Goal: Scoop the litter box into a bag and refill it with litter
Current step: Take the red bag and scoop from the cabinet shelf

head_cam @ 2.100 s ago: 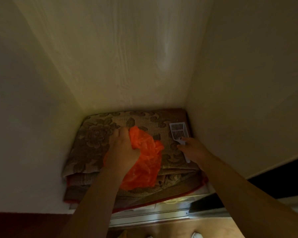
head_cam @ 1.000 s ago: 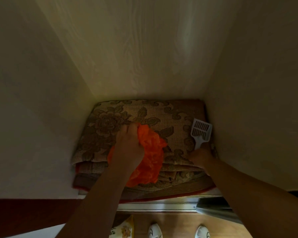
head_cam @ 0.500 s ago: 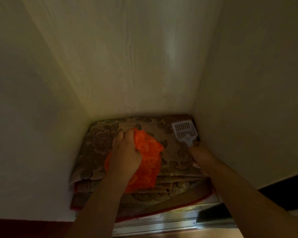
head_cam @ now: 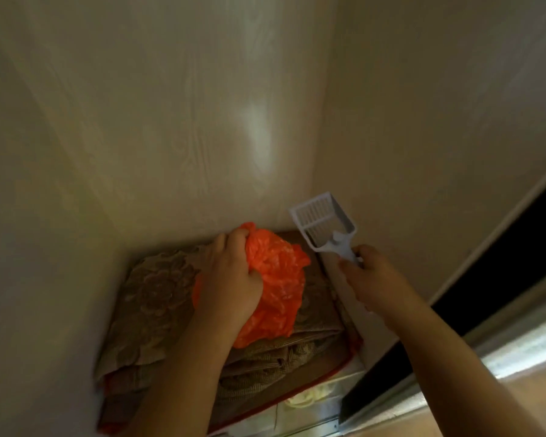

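A crumpled orange plastic bag (head_cam: 275, 279) lies on a pile of folded brown floral fabric (head_cam: 152, 298) inside a closet. My left hand (head_cam: 230, 279) is closed on the bag's left side and presses it against the fabric. My right hand (head_cam: 372, 279) grips the handle of a white slotted litter scoop (head_cam: 323, 220), which is lifted off the fabric with its head tilted up toward the closet's back right corner. No litter box is in view.
Pale wood-grain closet walls (head_cam: 171, 121) close in at the back, left and right. A metal sliding-door track (head_cam: 297, 427) runs along the front below the fabric pile. A dark gap (head_cam: 498, 266) opens at the right beside the door frame.
The scoop has been lifted from the fabric and now points upward in my right hand. My left hand has stayed gripped on the orange bag. The camera has tilted and shifted.
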Demonstrator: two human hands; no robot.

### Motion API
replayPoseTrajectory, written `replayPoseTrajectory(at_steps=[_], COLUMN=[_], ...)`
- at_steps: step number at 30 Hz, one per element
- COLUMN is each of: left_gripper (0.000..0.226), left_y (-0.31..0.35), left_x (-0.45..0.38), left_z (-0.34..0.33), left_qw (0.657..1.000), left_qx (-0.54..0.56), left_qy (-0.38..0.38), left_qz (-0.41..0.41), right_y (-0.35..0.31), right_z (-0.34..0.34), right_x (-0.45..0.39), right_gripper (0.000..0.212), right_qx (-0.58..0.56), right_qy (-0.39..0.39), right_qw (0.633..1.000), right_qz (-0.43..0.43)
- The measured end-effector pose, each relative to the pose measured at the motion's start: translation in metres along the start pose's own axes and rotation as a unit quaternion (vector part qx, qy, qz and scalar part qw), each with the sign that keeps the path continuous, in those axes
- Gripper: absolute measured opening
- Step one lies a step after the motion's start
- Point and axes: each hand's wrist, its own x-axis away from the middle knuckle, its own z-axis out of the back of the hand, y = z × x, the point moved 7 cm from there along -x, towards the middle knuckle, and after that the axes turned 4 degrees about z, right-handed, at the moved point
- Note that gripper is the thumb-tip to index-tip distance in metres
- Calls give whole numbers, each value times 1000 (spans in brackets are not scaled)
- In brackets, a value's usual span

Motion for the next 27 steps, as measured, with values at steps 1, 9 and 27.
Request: replayPoseTrajectory(at_steps=[1, 9, 27], left_gripper=[69, 57, 54], left_y=[7, 55, 204], left_x=[3, 47, 180], left_z=[-1, -17, -53], left_qw=[1000, 1000, 979], left_qx=[3, -6, 84], left_qy=[-2, -9, -100], left_qz=[-5, -24, -157], right_y=[-6, -17, 26], right_z=[8, 57, 182], right_x=[8, 72, 231], right_gripper=[24, 47, 37], right_qx=[5, 102, 177], right_qy=[11, 50, 135], right_qw=[1000, 991, 974], right_qz=[9, 66, 41])
